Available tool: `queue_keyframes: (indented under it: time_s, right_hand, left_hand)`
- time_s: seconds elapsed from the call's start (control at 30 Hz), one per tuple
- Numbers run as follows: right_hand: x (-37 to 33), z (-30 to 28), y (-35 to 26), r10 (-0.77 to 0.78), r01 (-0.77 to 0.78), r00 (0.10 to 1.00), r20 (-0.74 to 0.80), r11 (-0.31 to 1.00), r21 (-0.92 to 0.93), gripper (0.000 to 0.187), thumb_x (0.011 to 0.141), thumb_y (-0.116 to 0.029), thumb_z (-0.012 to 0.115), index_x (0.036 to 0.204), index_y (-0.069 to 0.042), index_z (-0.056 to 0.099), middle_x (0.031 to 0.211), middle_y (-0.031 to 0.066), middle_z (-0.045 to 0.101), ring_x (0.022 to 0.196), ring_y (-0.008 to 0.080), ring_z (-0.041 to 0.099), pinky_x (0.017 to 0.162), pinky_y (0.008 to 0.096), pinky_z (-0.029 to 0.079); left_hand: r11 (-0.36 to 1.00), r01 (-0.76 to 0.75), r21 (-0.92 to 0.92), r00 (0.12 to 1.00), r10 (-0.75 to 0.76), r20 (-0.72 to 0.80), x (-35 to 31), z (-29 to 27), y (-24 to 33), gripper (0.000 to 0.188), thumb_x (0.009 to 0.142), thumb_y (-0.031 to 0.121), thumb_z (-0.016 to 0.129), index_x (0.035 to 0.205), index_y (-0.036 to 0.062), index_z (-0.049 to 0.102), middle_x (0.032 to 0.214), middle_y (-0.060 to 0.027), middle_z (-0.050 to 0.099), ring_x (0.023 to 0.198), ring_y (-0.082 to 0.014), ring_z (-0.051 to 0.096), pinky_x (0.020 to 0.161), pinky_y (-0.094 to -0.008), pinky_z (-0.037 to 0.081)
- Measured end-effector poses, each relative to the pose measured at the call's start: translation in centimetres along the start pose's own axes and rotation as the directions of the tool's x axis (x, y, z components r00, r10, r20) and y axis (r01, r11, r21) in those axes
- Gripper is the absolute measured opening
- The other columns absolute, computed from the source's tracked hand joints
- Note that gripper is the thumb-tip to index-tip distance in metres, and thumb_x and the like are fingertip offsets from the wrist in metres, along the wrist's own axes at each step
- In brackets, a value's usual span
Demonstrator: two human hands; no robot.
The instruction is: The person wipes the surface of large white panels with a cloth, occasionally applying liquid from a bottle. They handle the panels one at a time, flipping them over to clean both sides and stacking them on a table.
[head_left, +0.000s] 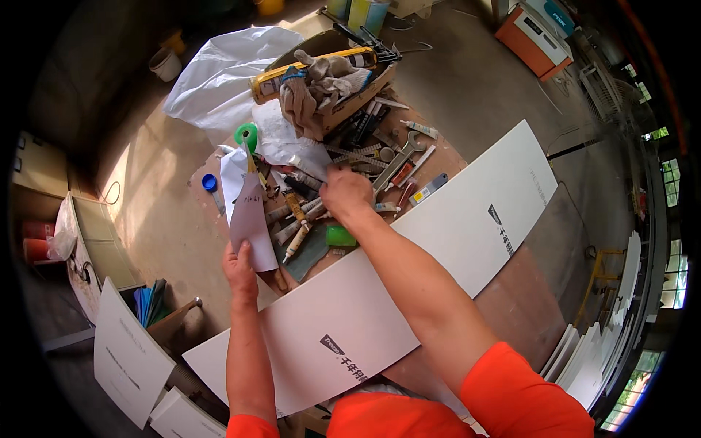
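My left hand (242,269) pinches the lower edge of a folded white paper sheet (250,219), raised at the left of the tool pile. Handwriting shows on the paper. My right hand (346,193) reaches into the pile with its fingers curled. What those fingers grip, if anything, is hidden. Just beside their tips lies a white-ended tube (304,167). Around this hand are several squeezed tubes, such as a yellowish one (295,207), a metal wrench (399,160) and a green object (340,235). A long white board (409,285) lies under my forearms.
Behind the pile stands a cardboard box (358,98) with work gloves (303,102) and a yellow tool (268,86). A green tape roll (246,133) and blue cap (209,182) lie left. White panels (131,358) lean at lower left; an orange machine (534,42) stands far right.
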State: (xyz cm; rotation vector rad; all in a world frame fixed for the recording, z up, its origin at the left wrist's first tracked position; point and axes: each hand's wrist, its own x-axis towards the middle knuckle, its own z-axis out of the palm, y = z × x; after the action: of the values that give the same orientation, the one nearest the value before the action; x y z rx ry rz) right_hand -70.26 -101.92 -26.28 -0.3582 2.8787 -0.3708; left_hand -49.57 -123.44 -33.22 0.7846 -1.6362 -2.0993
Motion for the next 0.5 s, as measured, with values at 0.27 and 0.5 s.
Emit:
queue_keyframes:
  time_s: [0.27, 0.5]
  right_hand:
    - [-0.7, -5.1, 7.8, 0.171, -0.115, 0.967, -0.191, 0.955, 0.272, 0.049, 0.089, -0.045, 0.068, 0.122, -0.008, 0.069, 0.113, 0.0190, 0.073, 0.105, 0.0408, 0.069, 0.093, 0.0499, 0.054]
    - [-0.9, -3.2, 7.8, 0.095, -0.036, 0.950, -0.296, 0.979, 0.199, 0.046, 0.090, -0.043, 0.070, 0.121, -0.010, 0.073, 0.112, 0.0156, 0.075, 0.106, 0.0355, 0.070, 0.094, 0.0448, 0.054]
  left_hand:
    - [1.000, 0.009, -0.027, 1.000, -0.009, 0.001, -0.1, -0.2, -0.3, 0.028, 0.103, 0.014, 0.065, 0.128, 0.0010, 0.068, 0.113, -0.0019, 0.072, 0.099, -0.0085, 0.064, 0.088, -0.0252, 0.051]
    - [0.999, 0.018, -0.028, 1.000, -0.018, -0.002, -0.2, 0.3, 0.3, 0.028, 0.102, 0.016, 0.066, 0.126, 0.0018, 0.070, 0.112, -0.0011, 0.073, 0.096, -0.0081, 0.065, 0.087, -0.0246, 0.051]
